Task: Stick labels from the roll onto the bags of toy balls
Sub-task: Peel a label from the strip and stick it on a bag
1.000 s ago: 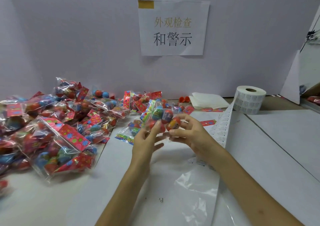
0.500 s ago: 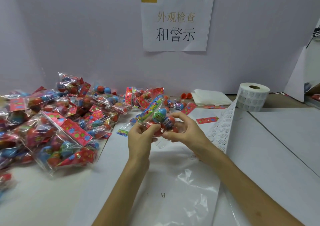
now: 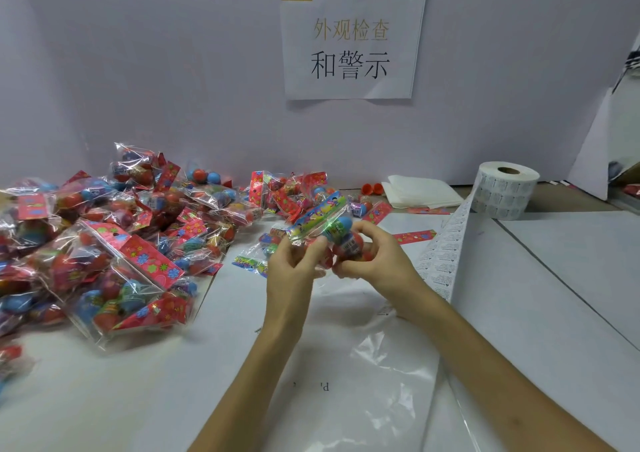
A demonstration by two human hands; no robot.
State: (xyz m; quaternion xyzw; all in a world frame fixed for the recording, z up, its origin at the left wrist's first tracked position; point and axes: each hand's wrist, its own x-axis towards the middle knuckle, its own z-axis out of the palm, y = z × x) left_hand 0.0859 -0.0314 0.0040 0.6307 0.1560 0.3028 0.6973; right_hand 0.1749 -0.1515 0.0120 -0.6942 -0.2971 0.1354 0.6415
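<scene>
A small clear bag of toy balls (image 3: 329, 228) with a colourful header card is held above the table between both hands. My left hand (image 3: 294, 268) pinches its lower left side. My right hand (image 3: 374, 261) curls round the red and blue balls from the right. The label roll (image 3: 502, 193) stands at the back right, and its strip of labels (image 3: 446, 254) trails down toward my right wrist. A big pile of bagged balls (image 3: 114, 240) covers the left of the table.
A folded white cloth (image 3: 419, 192) lies at the back near the roll. A large clear plastic sheet (image 3: 363, 375) lies on the table under my forearms. A paper sign (image 3: 353, 41) hangs on the back wall. Loose red header cards (image 3: 414, 236) lie near the strip.
Both hands have drawn the bag lower and closer, and my left fingers have closed from spread to a pinch on it. The bag has turned so its header card points up-left.
</scene>
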